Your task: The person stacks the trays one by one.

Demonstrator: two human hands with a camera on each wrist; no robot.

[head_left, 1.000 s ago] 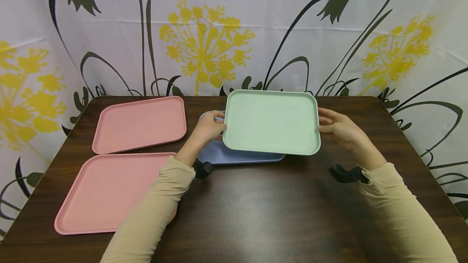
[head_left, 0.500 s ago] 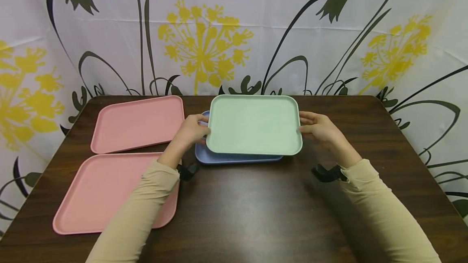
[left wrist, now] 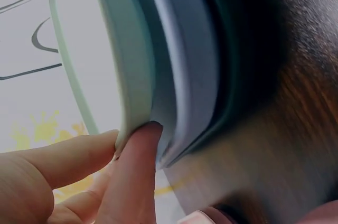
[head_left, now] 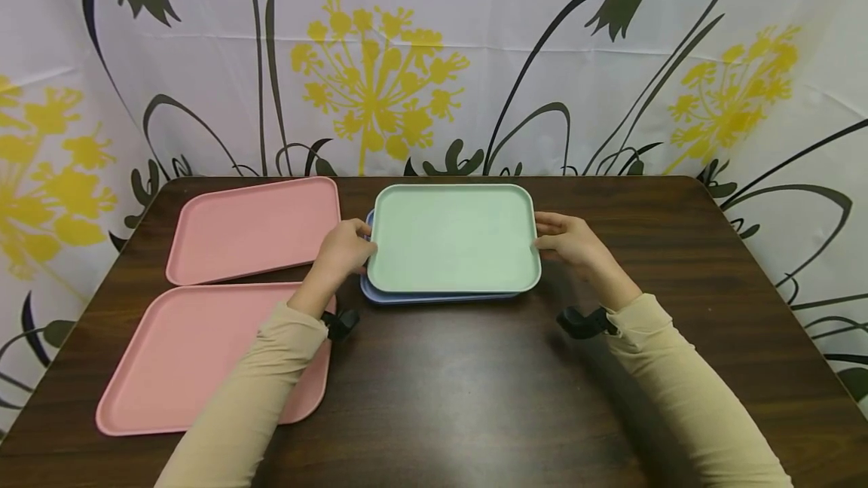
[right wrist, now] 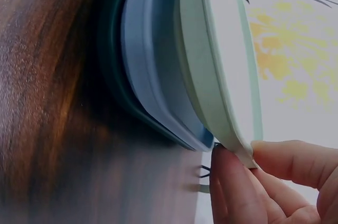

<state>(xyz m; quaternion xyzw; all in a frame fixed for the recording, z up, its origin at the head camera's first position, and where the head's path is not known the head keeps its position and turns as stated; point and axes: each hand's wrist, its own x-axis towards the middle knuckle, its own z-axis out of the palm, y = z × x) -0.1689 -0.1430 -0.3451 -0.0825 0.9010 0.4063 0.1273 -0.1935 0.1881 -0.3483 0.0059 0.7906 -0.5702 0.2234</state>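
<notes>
A pale green rectangular tray (head_left: 454,238) is held level between both hands, close over a blue tray (head_left: 441,298) on the table. My left hand (head_left: 344,248) pinches the green tray's left edge, thumb on top and fingers beneath. At the opposite edge, my right hand (head_left: 568,243) pinches it the same way. In the left wrist view a narrow gap separates the green rim from the blue tray (left wrist: 193,65). A dark green edge (right wrist: 113,71) shows under the blue tray in the right wrist view. Most of the blue tray is hidden below the green one.
Two pink trays lie at the left of the dark wooden table (head_left: 461,390): one at the back (head_left: 254,228), and a nearer one (head_left: 190,356) partly under the left sleeve (head_left: 251,398). A flower-print cloth (head_left: 529,44) hangs behind the table's back edge.
Both hands have carried the green tray left and down, from off to the right of the blue tray to over it. Less of the blue tray shows now. The pink trays stay put.
</notes>
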